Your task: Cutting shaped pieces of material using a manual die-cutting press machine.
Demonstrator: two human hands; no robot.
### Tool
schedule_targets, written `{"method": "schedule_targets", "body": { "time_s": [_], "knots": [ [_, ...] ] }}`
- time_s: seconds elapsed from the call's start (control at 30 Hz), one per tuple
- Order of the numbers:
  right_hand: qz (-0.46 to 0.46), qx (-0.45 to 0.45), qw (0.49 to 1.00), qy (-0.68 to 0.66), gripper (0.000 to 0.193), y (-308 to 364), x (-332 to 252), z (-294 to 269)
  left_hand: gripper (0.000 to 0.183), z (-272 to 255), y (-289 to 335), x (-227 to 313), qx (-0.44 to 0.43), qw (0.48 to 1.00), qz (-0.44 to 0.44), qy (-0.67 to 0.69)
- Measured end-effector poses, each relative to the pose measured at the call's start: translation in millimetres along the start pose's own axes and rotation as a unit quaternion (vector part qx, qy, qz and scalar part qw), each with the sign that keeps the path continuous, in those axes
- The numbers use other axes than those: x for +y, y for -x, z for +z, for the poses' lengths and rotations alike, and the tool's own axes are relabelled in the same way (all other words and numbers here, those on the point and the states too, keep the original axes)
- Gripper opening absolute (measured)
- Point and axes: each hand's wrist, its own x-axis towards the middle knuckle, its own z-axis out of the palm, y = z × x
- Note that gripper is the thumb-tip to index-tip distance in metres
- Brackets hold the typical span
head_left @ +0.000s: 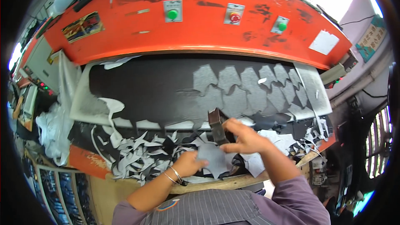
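My right hand [246, 137] grips a dark, deep-walled cutting die [216, 124] by its right side, tilted above the front edge of the sheet. Below it, my left hand [189, 165] holds a cut grey piece of sheet material [213, 161], with the thumb lying over its left edge. The black sheet [141, 87] lies across a pale cutting board [81, 104]. Rows of cut shapes [228, 79] show grey on the sheet's right half. Around my left hand, pale and dark offcuts [139, 156] lie heaped along the front.
A large orange press beam [200, 33] spans the back, bearing green buttons [172, 14] and a red one [235, 18]. Clear plastic bags [56, 131] hang at the left. A wooden edge [183, 188] runs in front of me. More pale cut pieces [279, 139] lie at the right.
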Motion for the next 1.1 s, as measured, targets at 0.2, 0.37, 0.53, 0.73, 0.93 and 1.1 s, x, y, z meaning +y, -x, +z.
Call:
{"method": "schedule_targets", "body": {
  "time_s": [0.2, 0.37, 0.53, 0.73, 0.93, 1.1],
  "knots": [
    [-0.198, -0.107, 0.916, 0.333, 0.040, -96, 9, 1, 0.037, -48, 41, 50, 0.181, 0.959, 0.099, -0.192],
    [-0.295, -0.191, 0.828, 0.436, 0.030, -162, 23, 10, 0.069, -98, 4, 35, 0.408, 0.862, 0.118, -0.278],
    [-0.292, 0.010, 0.885, 0.363, 0.035, -151, 36, 23, 0.082, -96, -34, -4, 0.429, 0.848, 0.120, -0.287],
    [0.144, 0.226, 0.958, 0.103, 0.075, -105, 47, 63, 0.078, -112, -54, -17, 0.432, 0.844, 0.146, -0.284],
    [0.081, 0.267, 0.942, 0.187, 0.076, -122, 48, 71, 0.072, -110, -68, -8, 0.442, 0.842, 0.146, -0.271],
    [0.076, 0.267, 0.942, 0.187, 0.073, -127, 55, 66, 0.071, -111, -76, -7, 0.447, 0.833, 0.148, -0.291]
  ]
}}
